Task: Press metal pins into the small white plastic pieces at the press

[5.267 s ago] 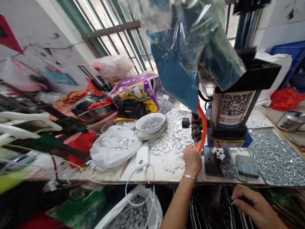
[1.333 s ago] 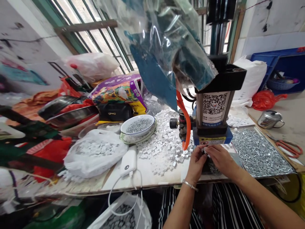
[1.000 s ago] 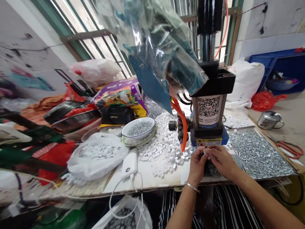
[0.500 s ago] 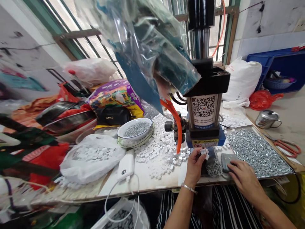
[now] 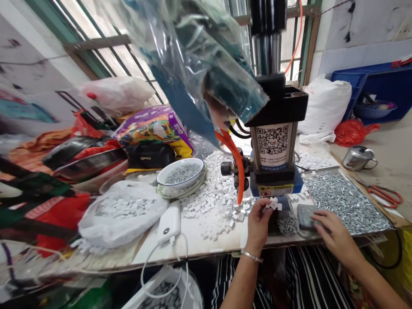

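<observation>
My left hand (image 5: 258, 221) pinches a small white plastic piece (image 5: 273, 203) just in front of the base of the pneumatic press (image 5: 273, 150). The piece looks cross-shaped from here; its details are too small to read. My right hand (image 5: 334, 236) reaches in from the right with fingers stretched and slightly apart, its fingertips at the right edge of a grey block (image 5: 306, 215). Nothing shows in that hand. Between the hands lies a heap of small metal pins (image 5: 288, 225). Many loose white plastic pieces (image 5: 206, 208) spread over the table left of the press.
A metal tray (image 5: 346, 204) full of pins lies at right, beside orange-handled scissors (image 5: 384, 195) and a steel mug (image 5: 358, 158). An orange hose (image 5: 240, 171) hangs by the press. Leftward are a bowl (image 5: 162, 182) of pins, a power bank (image 5: 170, 221) and a plastic bag (image 5: 120, 214).
My left hand has turned the white piece a little. My right fingers have slid from the top of the grey block to its right edge. The view has shifted slightly.
</observation>
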Tool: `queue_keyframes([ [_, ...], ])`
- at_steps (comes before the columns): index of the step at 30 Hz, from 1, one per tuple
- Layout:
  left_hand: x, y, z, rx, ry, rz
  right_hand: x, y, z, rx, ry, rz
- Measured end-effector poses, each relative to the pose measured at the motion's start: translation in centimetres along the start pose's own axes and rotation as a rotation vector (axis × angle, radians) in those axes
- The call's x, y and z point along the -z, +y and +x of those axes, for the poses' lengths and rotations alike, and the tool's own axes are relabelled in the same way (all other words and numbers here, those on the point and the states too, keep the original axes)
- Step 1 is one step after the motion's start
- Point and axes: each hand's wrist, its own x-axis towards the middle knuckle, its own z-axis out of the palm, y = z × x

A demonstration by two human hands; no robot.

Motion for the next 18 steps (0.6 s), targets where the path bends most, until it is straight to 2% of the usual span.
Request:
queue_keyframes([
  [2, 0.7, 0.6, -0.9, -0.091, -0.005, 0.120, 0.8, 1.2, 0.1, -0.039, 0.042, 0.002],
  [4, 1.5, 1.1, -1.9, -0.126, -0.027, 0.205, 1.4, 2.6, 0.0, -0.069, 0.062, -0.029],
  [8, 2.2, 0.9, -3.2, 0.010, -0.036, 0.240, 1.6, 5.4, -0.3, -0.104, 0.058, -0.112],
  [12, 1.3, 0.5, -2.4, 0.071, 0.024, 0.210, 0.9, 7.1, -0.2, -0.131, 0.045, -0.214],
  [16, 0.4, 1.1, -0.6, -0.001, 0.043, 0.265, 0.4, 7.7, 0.4, -0.156, 0.032, -0.287],
  [18, 0.5, 1.6, -0.1, -0.049, 0.006, 0.358, 0.4, 7.8, 0.7, -0.166, 0.012, -0.311],
])
